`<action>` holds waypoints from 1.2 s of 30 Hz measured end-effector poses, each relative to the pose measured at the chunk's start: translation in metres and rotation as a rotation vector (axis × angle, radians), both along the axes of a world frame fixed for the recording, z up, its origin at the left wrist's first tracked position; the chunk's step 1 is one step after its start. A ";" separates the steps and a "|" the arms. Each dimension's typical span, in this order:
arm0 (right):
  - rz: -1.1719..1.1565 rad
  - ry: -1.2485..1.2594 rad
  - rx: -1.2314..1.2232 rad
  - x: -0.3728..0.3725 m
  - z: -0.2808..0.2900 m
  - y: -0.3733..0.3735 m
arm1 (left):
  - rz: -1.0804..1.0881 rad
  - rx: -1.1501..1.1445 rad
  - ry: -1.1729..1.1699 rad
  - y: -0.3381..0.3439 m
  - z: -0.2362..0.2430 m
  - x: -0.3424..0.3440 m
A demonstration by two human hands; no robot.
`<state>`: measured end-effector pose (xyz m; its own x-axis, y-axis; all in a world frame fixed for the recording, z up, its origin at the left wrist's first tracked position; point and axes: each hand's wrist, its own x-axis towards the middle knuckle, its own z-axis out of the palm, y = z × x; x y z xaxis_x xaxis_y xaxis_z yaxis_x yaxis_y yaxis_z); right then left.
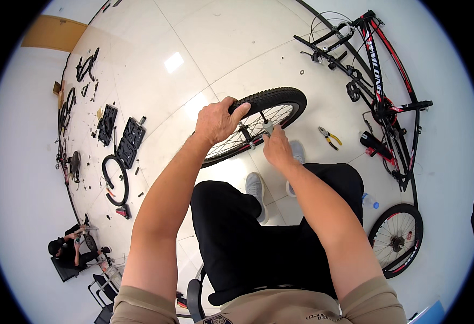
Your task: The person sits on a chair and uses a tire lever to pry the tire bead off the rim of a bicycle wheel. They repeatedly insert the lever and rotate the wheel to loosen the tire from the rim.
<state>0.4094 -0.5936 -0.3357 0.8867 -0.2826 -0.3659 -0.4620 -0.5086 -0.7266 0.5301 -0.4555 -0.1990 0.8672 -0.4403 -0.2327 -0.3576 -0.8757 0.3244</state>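
A bicycle wheel (287, 96) with a black knobbly tyre, silver spokes and a dark rim stands tilted in front of my knees. My left hand (218, 121) grips the tyre on its upper left side, thumb on the sidewall. My right hand (279, 147) is closed around the lower end of a small pale grey fitting (268, 127) inside the rim. That fitting meets a black valve stem (263, 116); its exact kind does not show. The hub (245, 133) sits between my hands, and my left hand and forearm hide part of the wheel.
Pliers with yellow handles (330, 137) lie on the tiled floor to the right. Beyond them is a black and red bicycle frame (380, 81), with another wheel (396, 243) nearer me and a bottle (370, 201). Left are toolboxes (131, 141), a loose tyre (115, 181) and a seated person (75, 248).
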 end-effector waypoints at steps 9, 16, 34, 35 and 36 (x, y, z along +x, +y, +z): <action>0.067 0.090 0.040 0.029 0.004 0.011 | 0.001 -0.002 -0.018 -0.002 0.001 0.001; -0.026 0.014 0.162 0.020 0.005 0.010 | -0.028 0.020 -0.118 -0.005 0.005 0.000; 0.304 -0.631 -0.282 0.010 0.117 -0.033 | -0.024 -0.098 -0.160 0.042 -0.005 -0.033; 0.357 -0.634 -0.314 0.011 0.118 -0.035 | -0.054 -0.117 -0.219 0.044 -0.009 -0.037; 0.406 -0.638 -0.349 0.012 0.118 -0.037 | -0.069 -0.123 -0.229 0.042 -0.006 -0.042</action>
<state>0.4215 -0.6310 -0.2182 0.9515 0.0998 0.2911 0.2532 -0.7917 -0.5560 0.4884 -0.4138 -0.2051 0.8582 -0.5126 0.0252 -0.4911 -0.8060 0.3303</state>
